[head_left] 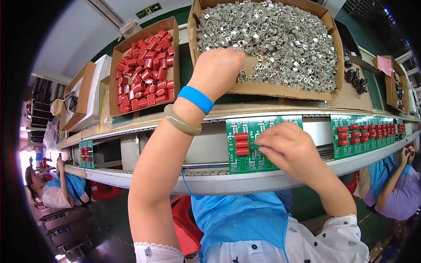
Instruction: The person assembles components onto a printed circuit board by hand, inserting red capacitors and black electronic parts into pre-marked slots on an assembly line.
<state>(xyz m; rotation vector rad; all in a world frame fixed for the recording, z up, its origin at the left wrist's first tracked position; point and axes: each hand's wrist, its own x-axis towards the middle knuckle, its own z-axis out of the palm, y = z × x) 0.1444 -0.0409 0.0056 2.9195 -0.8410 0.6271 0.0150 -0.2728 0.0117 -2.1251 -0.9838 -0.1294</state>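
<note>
My left hand (218,69) reaches over the near left part of a cardboard box (287,91) heaped with small silvery metal clips (280,37). Its fingers are curled down and their tips are mostly hidden. A blue wristband (196,99) and a greenish bangle (180,121) circle that wrist. Over a green circuit board (235,165), my right hand (289,149) has its thumb and fingers drawn together. Anything between them is too small to make out. Beside these fingertips, several red capacitors (241,143) sit in a column on the board; my hand covers its right part.
A cardboard box (176,65) of loose red capacitors (147,72) stands on the left. More populated boards (362,136) lie along the metal-edged conveyor (206,186) to the right, and another board (86,154) at far left. Co-workers sit at left (55,188) and right (394,188).
</note>
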